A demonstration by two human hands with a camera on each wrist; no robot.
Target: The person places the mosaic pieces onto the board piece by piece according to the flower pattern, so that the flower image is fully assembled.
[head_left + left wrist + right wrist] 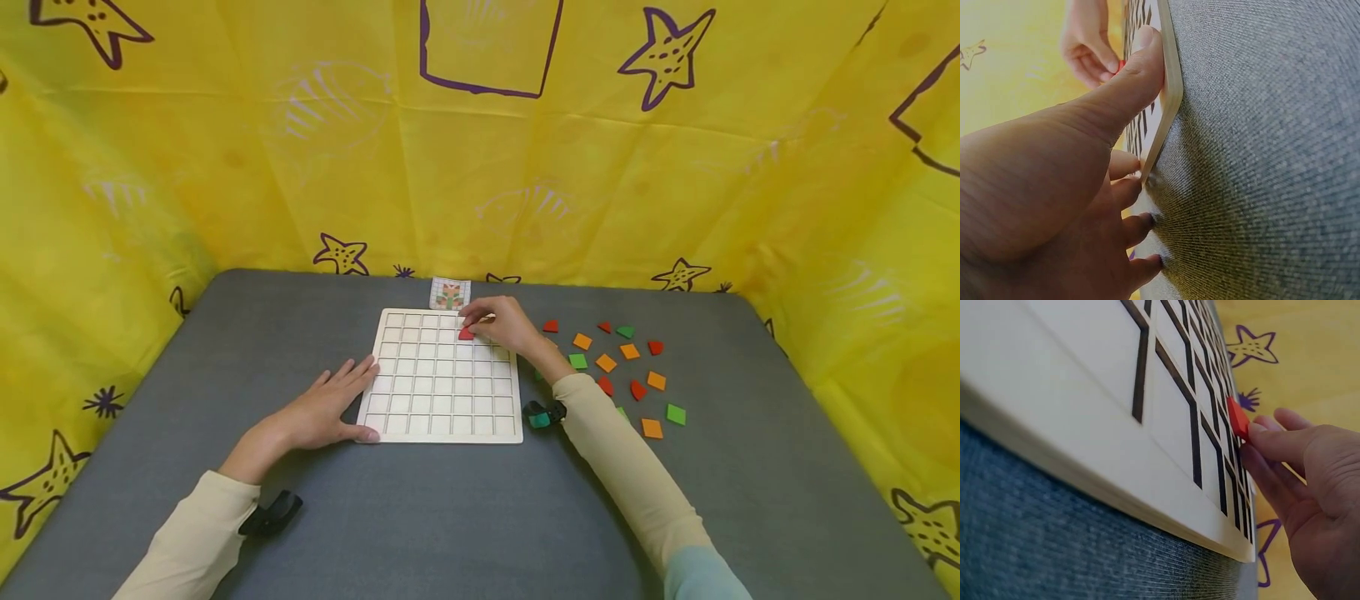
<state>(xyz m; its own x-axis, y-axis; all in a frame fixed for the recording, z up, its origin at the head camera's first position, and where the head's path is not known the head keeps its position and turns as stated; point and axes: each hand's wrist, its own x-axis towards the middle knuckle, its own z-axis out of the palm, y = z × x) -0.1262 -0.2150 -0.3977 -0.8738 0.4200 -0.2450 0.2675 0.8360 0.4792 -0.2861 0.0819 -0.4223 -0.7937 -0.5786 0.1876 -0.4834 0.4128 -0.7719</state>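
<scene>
A pale wooden grid board (445,387) with square cells lies on the grey table. Over its far right part, my right hand (501,321) pinches a red tile (466,334) between thumb and fingers. In the right wrist view the red tile (1237,419) is tilted against the grid. My left hand (327,408) rests at the board's left edge, fingers spread and straight. The left wrist view shows its thumb (1138,69) lying on the board's rim, while several fingertips touch the cloth beside it.
Red, green and orange tiles, such as an orange square (652,428) and a green one (676,414), lie scattered right of the board. A small card (450,293) with a coloured pattern lies behind the board. Yellow cloth (450,167) hangs around the table.
</scene>
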